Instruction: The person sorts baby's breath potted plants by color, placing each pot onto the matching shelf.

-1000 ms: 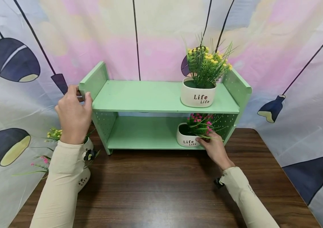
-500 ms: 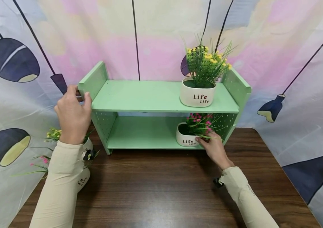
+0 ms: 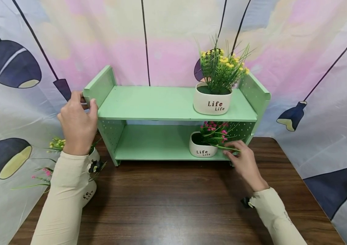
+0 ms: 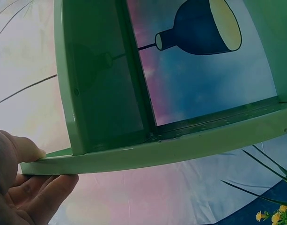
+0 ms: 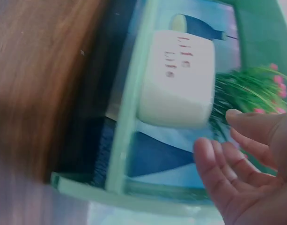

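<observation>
A green two-tier shelf [image 3: 149, 102] stands on the wooden table. My left hand [image 3: 78, 124] grips the upper edge of its left side panel, thumb on one face and fingers on the other, as the left wrist view shows. On the lower tier, toward the right, sits a white "Life" pot [image 3: 202, 146] with pink flowers [image 3: 213, 127]. My right hand [image 3: 247, 163] is just right of that pot, fingers apart from it and loosely spread, with long grass blades close by. Above, a white pot [image 3: 212, 102] with yellow flowers [image 3: 224, 64] rests on the upper tier.
Partly hidden behind my left forearm, white pots [image 3: 90, 194] with yellow flowers [image 3: 58, 144] and pink flowers [image 3: 48, 172] stand on the table's left. A painted cloth backdrop [image 3: 173, 41] hangs behind the shelf. The wooden tabletop [image 3: 167, 204] stretches in front.
My right hand has let go of the lower pot with pink flowers and moved a little to the right. The pot stays in place; my left hand keeps its grip on the shelf.
</observation>
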A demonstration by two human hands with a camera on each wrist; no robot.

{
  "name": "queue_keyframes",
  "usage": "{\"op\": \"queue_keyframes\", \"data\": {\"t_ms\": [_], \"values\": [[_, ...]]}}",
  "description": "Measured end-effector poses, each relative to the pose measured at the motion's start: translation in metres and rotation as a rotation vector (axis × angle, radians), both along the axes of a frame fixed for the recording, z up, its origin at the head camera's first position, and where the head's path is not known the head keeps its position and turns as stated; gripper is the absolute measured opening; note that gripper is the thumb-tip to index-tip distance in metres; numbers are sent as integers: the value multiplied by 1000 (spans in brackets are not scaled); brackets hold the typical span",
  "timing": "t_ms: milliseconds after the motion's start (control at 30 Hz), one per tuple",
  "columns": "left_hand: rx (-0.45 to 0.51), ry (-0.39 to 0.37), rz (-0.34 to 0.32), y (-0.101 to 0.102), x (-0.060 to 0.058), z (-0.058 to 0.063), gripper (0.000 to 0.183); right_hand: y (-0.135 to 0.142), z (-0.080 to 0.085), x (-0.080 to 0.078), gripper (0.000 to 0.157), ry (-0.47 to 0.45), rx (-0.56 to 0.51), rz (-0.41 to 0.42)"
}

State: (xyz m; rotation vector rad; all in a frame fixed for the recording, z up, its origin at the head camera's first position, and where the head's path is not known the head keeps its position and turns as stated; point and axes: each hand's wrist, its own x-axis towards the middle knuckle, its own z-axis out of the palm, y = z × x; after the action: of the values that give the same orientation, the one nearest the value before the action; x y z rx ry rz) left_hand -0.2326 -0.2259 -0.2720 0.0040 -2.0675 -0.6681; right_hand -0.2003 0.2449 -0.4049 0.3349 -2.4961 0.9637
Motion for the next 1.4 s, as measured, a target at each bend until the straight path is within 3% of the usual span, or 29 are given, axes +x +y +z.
{"op": "queue_keyframes", "data": {"t_ms": [100,200,333,433,633,833,1000,1233,1400], "values": [[-2,6,-1,0,0,0,29,10,10,12,15,58,-4,-31],[-4,4,-2,0,0,1,29,20,23,19,10,194,-27,-75],[-4,-2,-1,1,1,0,30,30,46,19,11,380,-108,-122],[-2,-3,0,1,1,0,29,34,66,15,18,435,-171,-158],[-5,-8,3,0,2,0,29,38,98,0,36,364,-203,-224],[-6,-15,-3,0,2,1,30,41,117,-14,49,248,-167,-235],[-8,-19,-10,-1,2,1,30,39,120,-21,50,220,-157,-239],[0,-29,-47,-4,3,2,30,39,117,-24,43,268,-151,-216],[-4,-132,-107,-10,10,8,36,43,115,-25,39,278,-141,-196]]}}
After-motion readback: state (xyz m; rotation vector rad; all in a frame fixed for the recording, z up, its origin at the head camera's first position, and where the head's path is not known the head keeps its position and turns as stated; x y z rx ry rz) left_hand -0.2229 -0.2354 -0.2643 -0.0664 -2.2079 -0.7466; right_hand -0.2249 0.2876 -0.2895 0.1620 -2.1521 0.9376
